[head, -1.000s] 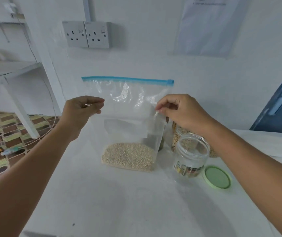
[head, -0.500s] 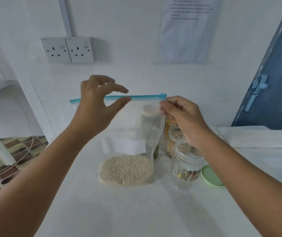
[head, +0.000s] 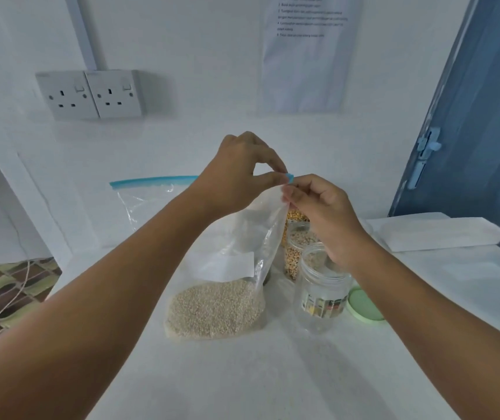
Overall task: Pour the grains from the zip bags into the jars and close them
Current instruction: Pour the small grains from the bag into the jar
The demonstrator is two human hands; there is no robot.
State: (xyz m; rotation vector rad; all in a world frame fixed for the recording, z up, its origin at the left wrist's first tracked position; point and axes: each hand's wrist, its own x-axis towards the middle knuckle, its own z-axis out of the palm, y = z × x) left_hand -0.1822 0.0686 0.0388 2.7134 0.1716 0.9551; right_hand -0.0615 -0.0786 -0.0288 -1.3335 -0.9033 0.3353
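While both the left hand and right hand pinch one zip bag, one empty jar stands beside it.

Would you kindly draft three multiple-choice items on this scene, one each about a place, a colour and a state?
1. Where does the green lid lie?
A. on the table, right of the empty jar
B. screwed on the jar
C. inside the zip bag

2. What colour is the bag's zip strip?
A. red
B. blue
C. yellow

3. What are the hands doing?
A. resting flat on the table
B. lifting the jar
C. pinching the bag's top right corner

Answers: 1 A, the lid sits flat beside the open jar. 2 B, the strip shows blue. 3 C, the left hand and right hand meet at the zip's end.
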